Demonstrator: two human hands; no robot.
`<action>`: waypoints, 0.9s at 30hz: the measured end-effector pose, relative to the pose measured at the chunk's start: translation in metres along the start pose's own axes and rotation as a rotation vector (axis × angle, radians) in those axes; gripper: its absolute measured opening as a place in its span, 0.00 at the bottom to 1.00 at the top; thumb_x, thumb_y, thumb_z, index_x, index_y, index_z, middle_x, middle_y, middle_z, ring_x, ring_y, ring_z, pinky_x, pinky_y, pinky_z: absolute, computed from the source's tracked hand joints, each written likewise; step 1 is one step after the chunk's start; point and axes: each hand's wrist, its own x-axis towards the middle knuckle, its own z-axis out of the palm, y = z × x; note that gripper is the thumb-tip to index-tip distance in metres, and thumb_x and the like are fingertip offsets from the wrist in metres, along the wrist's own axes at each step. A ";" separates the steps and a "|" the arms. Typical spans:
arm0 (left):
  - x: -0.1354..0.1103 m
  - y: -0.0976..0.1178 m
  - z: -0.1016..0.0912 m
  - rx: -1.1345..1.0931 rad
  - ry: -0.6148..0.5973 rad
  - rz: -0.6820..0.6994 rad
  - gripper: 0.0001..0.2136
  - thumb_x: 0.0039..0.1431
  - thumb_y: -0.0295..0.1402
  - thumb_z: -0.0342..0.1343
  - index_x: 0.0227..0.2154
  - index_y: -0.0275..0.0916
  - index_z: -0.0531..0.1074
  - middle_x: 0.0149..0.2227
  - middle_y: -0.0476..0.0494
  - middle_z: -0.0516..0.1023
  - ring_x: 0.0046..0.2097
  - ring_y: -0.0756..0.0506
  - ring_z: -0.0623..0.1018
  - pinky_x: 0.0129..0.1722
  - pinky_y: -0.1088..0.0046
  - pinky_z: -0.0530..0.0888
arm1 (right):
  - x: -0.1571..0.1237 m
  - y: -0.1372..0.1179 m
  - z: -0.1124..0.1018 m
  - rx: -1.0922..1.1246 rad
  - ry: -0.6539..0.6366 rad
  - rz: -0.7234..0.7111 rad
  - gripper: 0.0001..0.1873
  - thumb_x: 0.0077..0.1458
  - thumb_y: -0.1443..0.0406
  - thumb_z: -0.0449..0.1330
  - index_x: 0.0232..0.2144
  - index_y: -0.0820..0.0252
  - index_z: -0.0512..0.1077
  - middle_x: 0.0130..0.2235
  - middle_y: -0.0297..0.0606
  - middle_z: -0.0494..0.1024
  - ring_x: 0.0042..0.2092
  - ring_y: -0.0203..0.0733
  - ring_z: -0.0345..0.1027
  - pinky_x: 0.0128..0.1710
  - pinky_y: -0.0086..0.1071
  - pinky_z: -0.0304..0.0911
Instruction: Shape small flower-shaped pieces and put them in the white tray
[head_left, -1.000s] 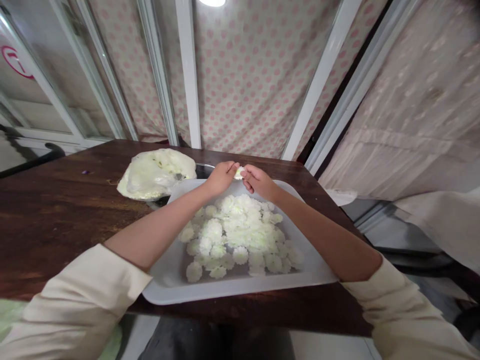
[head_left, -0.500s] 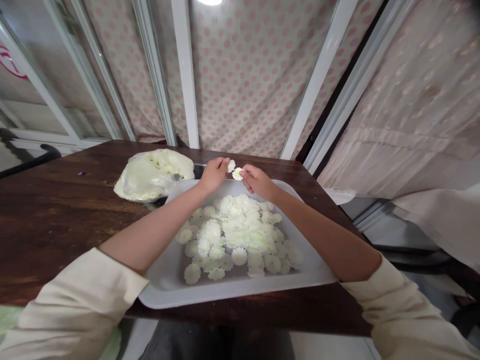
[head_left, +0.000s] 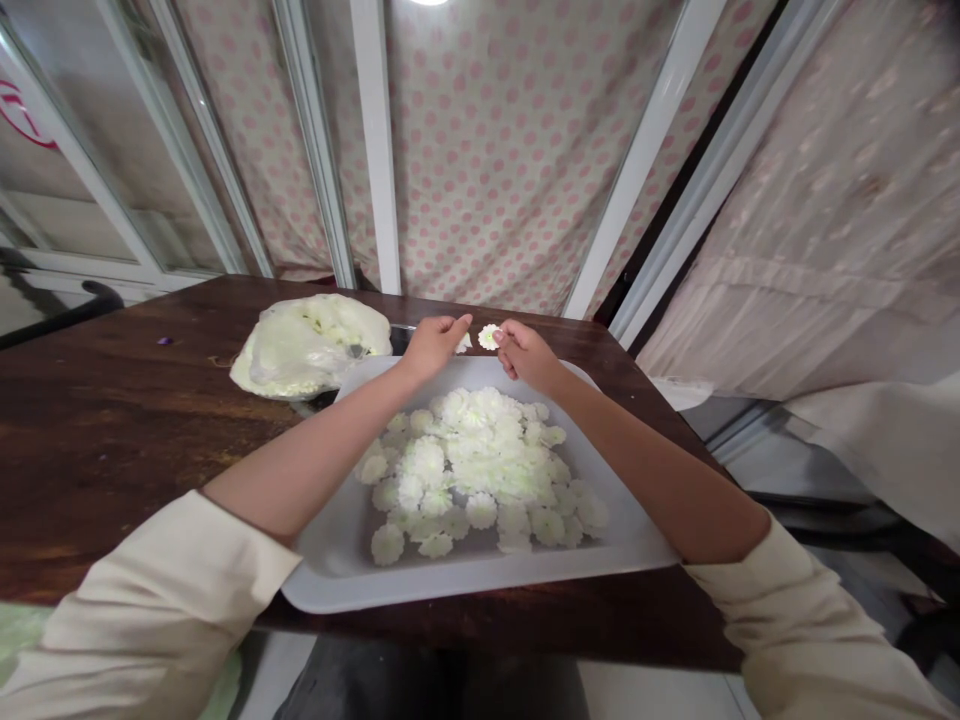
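Flower (head_left: 487, 337) farther right, face-on

Left arm (head_left: 322, 460) comes in from 8 o'clock, right arm (head_left: 652, 465) from 4 o'clock; forearms bare, slanting forward and inward. Cream sleeves (head_left: 172, 590) end near elbows. Left hand (head_left: 435, 345) level, thumb extended toward 2 o'clock, laid along bent fingers. Right hand (head_left: 527, 355) points toward 10 o'clock, thumb and forefinger pinched, other fingers curled underneath. Hands near each other, apart, fingertips facing.

Dim overall (1 glare spot (head_left: 429, 2))
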 end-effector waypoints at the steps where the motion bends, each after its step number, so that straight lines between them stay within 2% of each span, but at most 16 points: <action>1: -0.001 0.000 0.000 -0.009 -0.005 -0.004 0.22 0.54 0.44 0.50 0.12 0.38 0.52 0.13 0.54 0.53 0.19 0.55 0.57 0.22 0.75 0.54 | 0.000 0.000 0.000 0.002 0.000 -0.005 0.13 0.59 0.58 0.49 0.25 0.57 0.55 0.15 0.23 0.58 0.14 0.29 0.51 0.15 0.25 0.47; 4: -0.002 0.000 0.000 -0.014 -0.025 -0.020 0.23 0.49 0.48 0.54 0.12 0.38 0.54 0.13 0.54 0.57 0.19 0.54 0.60 0.22 0.76 0.55 | 0.000 0.001 0.000 0.004 -0.003 -0.016 0.14 0.59 0.56 0.50 0.25 0.57 0.55 0.15 0.23 0.58 0.14 0.28 0.51 0.15 0.25 0.47; 7: -0.001 -0.003 0.000 0.012 -0.042 -0.027 0.22 0.41 0.47 0.61 0.13 0.37 0.57 0.15 0.53 0.62 0.20 0.55 0.60 0.21 0.76 0.55 | 0.000 0.000 -0.001 -0.013 0.003 -0.003 0.14 0.59 0.57 0.50 0.26 0.57 0.56 0.15 0.23 0.58 0.14 0.29 0.51 0.15 0.25 0.48; 12: 0.002 -0.008 0.001 0.014 -0.070 -0.021 0.22 0.35 0.45 0.64 0.15 0.38 0.56 0.15 0.55 0.59 0.20 0.56 0.57 0.20 0.78 0.53 | 0.002 0.000 -0.003 0.011 -0.001 -0.005 0.15 0.59 0.57 0.50 0.25 0.57 0.55 0.14 0.23 0.57 0.14 0.29 0.51 0.15 0.25 0.47; 16: 0.003 -0.010 0.004 -0.078 -0.079 -0.041 0.26 0.32 0.42 0.67 0.22 0.40 0.53 0.15 0.58 0.60 0.19 0.56 0.59 0.20 0.79 0.53 | 0.003 0.001 -0.004 0.005 0.010 0.000 0.16 0.58 0.56 0.51 0.24 0.57 0.55 0.14 0.23 0.57 0.14 0.29 0.51 0.14 0.25 0.46; 21: 0.001 -0.005 0.004 -0.062 -0.083 -0.046 0.26 0.34 0.44 0.66 0.25 0.41 0.52 0.14 0.61 0.57 0.17 0.57 0.55 0.19 0.78 0.50 | 0.003 0.004 -0.004 0.013 0.006 -0.019 0.16 0.58 0.55 0.51 0.24 0.57 0.56 0.14 0.23 0.58 0.14 0.29 0.51 0.15 0.25 0.47; 27: -0.001 -0.002 0.003 0.003 -0.103 -0.021 0.22 0.45 0.51 0.57 0.24 0.40 0.54 0.15 0.57 0.58 0.18 0.55 0.58 0.20 0.76 0.53 | 0.004 0.005 -0.004 -0.009 0.011 -0.023 0.16 0.57 0.53 0.51 0.25 0.57 0.56 0.15 0.23 0.58 0.14 0.29 0.51 0.15 0.26 0.47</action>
